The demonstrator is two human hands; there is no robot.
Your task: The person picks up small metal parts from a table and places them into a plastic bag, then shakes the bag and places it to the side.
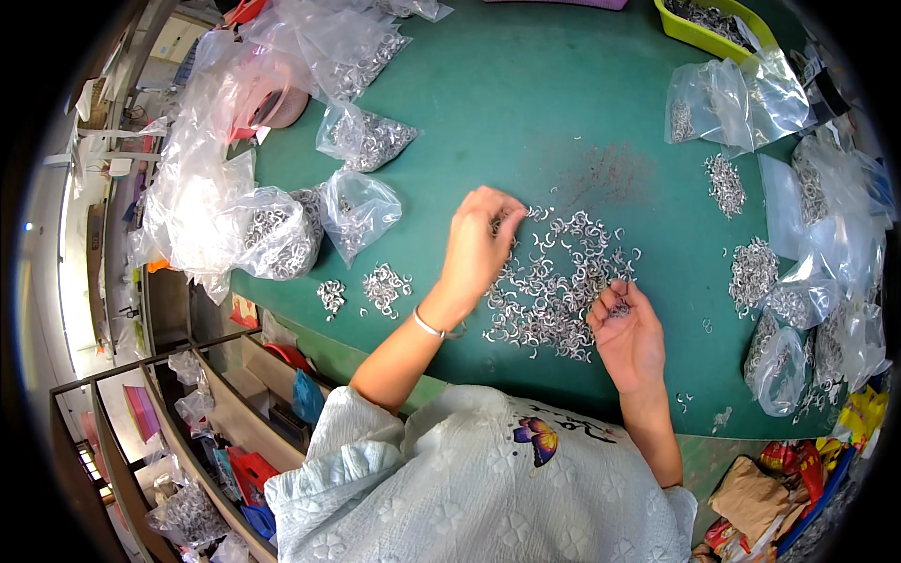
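A loose pile of small silver C-shaped metal pieces (pixel 549 305) is spread on the green tabletop in front of me. My left hand (pixel 481 244), with a bangle on its wrist, is at the pile's upper left edge. Its thumb and fingers are curled together, and a few of the metal pieces show in the gap between them. At the pile's right side, my right hand (pixel 627 340) is turned palm up with fingers curled in. Several of the same pieces lie in that cupped palm; their exact number is hidden.
Clear bags of metal pieces (pixel 371 141) stand at the left, with two small heaps (pixel 385 289) nearer me. More heaps (pixel 754 274) and bags (pixel 779 371) line the right side. A yellow-green tray (pixel 699 33) is at the far right. Open drawers (pixel 253 403) are lower left.
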